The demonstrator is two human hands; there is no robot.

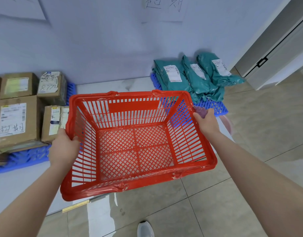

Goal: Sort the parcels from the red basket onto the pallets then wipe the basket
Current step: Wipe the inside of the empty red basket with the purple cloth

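The red plastic basket [89, 189] is held up off the floor in front of me, tilted, with nothing inside it. My left hand [63, 147] grips its left rim. At the right rim, my right hand [206, 122] holds a small purple cloth [200, 111] pressed against the basket's edge. Several cardboard parcels [15, 117] lie on a blue pallet [27, 156] at the left. Three teal bag parcels [195, 77] lie on a second blue pallet [214, 106] at the right, against the wall.
A pale wall with handwritten paper signs [164, 7] stands behind the pallets. A grey door frame [274, 48] is at the far right. The floor is tiled, with my shoe [145, 229] at the bottom.
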